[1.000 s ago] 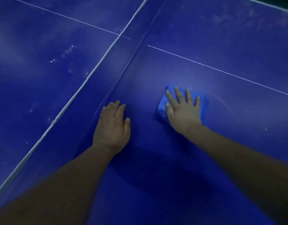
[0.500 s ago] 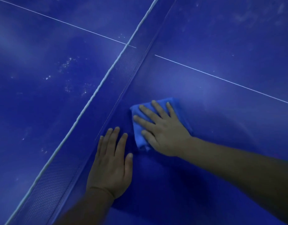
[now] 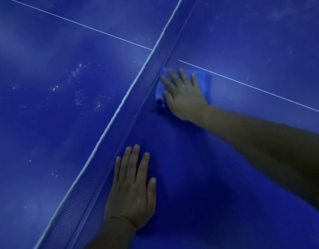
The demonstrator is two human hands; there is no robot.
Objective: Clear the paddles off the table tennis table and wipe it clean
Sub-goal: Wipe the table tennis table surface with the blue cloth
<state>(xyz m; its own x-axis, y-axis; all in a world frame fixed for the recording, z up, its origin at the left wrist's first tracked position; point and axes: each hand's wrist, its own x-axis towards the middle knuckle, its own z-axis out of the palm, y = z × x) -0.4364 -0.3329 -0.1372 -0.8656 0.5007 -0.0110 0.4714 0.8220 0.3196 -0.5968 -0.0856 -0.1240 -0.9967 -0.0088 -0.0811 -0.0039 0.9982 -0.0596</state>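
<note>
The right hand [image 3: 184, 95] lies flat with straight, spread fingers on a folded blue cloth [image 3: 203, 81], pressing it onto the blue bench [image 3: 245, 42] right against the foot of the net [image 3: 108, 141], its grip open rather than closed round the cloth. The left hand [image 3: 132, 191] also rests open and flat on the bench beside the net, nearer the camera. Beyond the net, pale specks [image 3: 77, 87], perhaps dust, dot the surface.

Both forearms are bare, with no sleeves, jewellery or gloves showing.
</note>
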